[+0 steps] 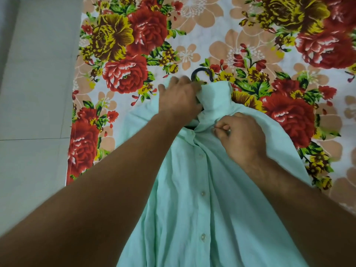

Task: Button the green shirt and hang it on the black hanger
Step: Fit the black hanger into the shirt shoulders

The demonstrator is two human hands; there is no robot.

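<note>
— What sort of place is this?

— A home, most likely a bedroom. A flowered bedsheet (221,41), cotton-looking and printed with big red and yellow roses on white, covers a flat bed-like surface across the middle and right.

— And on the left?

— Plain pale floor tiles (36,105) with a thin grout line, running along the sheet's edge. A green shirt (202,209) lies spread on the sheet, an ordinary household chore.

Bedsheet (202,26) beyond hanger hook (202,73) open; shirt (192,199) covers near side.
</note>
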